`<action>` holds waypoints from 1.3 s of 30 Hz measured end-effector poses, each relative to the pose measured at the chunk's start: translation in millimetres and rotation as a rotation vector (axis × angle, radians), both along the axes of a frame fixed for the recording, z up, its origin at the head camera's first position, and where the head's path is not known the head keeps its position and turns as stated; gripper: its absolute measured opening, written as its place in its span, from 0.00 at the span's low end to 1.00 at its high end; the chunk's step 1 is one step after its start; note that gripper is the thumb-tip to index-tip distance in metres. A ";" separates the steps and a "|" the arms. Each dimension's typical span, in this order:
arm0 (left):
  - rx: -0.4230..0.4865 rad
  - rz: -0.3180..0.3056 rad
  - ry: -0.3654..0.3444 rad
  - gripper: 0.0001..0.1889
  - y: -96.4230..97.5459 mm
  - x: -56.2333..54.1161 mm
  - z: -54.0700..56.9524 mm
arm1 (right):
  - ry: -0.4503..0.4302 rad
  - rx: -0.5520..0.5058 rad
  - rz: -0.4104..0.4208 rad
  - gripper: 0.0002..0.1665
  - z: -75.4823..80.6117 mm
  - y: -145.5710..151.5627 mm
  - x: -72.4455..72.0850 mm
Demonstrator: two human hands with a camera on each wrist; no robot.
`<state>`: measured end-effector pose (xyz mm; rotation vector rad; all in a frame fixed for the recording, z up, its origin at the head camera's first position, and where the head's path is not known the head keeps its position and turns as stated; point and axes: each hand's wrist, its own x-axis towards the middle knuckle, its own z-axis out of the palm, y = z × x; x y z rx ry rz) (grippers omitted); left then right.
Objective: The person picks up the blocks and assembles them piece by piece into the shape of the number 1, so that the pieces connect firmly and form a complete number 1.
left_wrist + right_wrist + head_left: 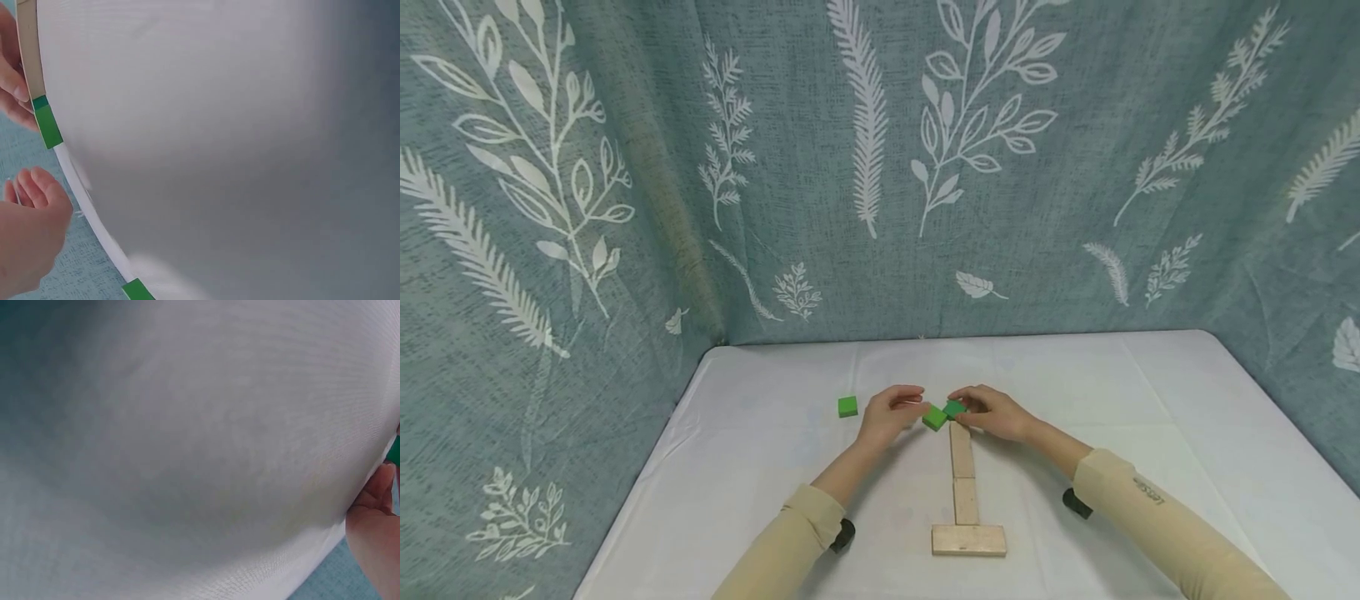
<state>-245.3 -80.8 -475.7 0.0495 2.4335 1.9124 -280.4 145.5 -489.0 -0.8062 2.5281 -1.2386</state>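
My right hand (992, 412) pinches a darker green block (954, 408) between thumb and fingers at the far end of a line of wooden blocks (962, 450). Against that block's left side lies a brighter green block (935, 417), turned at an angle. My left hand (889, 417) is just left of it, fingers loosely bent; the left wrist view has this hand (34, 231) apart from the bright block (47, 126). The right wrist view catches only part of the right hand (375, 525) beside a green edge (394, 452).
Another green block (847, 407) lies left of the left hand. Nearer the front, a second wooden block (966, 502) continues the line down to a crosswise wooden block (968, 541). A white cloth (737, 475) covers the table, with a patterned curtain (880, 275) behind.
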 end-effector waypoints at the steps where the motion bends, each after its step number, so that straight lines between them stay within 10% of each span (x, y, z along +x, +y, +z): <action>1: 0.024 0.007 -0.007 0.17 -0.5 0.1 0.0 | -0.001 -0.002 0.000 0.22 -0.2 -0.2 0.0; 19: 0.284 0.137 -0.075 0.20 -20.6 2.6 5.8 | -0.006 -0.004 -0.003 0.23 0.3 0.5 -1.2; 39: 0.279 0.239 -0.080 0.19 -63.3 2.8 6.0 | -0.011 0.011 0.004 0.23 1.2 0.8 0.7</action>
